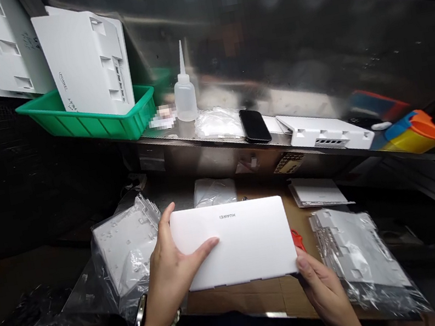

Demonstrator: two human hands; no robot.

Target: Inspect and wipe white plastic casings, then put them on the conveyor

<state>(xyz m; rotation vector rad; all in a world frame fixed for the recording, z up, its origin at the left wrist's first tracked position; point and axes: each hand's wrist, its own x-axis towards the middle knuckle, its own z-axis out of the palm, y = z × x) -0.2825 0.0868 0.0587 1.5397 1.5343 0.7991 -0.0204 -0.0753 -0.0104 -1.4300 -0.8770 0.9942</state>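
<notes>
White casing: (237, 242) flat, smooth face up, held over the brown cardboard (240, 298) of the bench, just below the steel shelf (215, 149).
Left hand: (169, 274) fingers curled round the casing's left edge, thumb laid across its top face.
Right hand: (324, 290) closed on the casing's near right corner, thumb on the edge.
Left of casing: bagged white parts (126, 250), touching the hand.
Right of casing: another bagged stack (355, 251), a narrow gap between; something red (297, 239) peeps out there.
Open room: bare cardboard below the near edge.
</notes>
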